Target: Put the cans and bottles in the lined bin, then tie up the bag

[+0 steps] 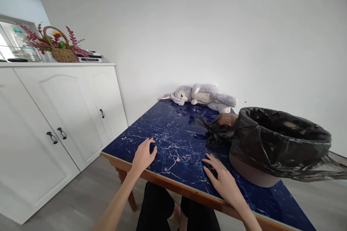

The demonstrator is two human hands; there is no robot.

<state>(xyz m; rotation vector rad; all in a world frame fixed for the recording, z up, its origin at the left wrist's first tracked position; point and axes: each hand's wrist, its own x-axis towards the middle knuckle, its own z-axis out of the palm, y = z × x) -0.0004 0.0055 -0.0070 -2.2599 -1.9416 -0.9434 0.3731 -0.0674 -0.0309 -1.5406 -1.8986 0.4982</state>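
Two hands, left hand (143,154) and right hand (221,178), are rested near the front edge of the worktop (173,135), fingers (213,161) loosely spread, nothing grasped. Toward the right edge, a bin (252,173) covered by a black liner (273,151) is seated beside the right fingers, untouched. Beyond them, a knotted bag (221,127) is placed; along the rear edge, a plush rabbit (202,96) is laid.

A blue marbled table (173,144) holds a grey toy rabbit (206,96) at the back; on the right, a knotted black bag (220,130) and a lined bin (252,171).
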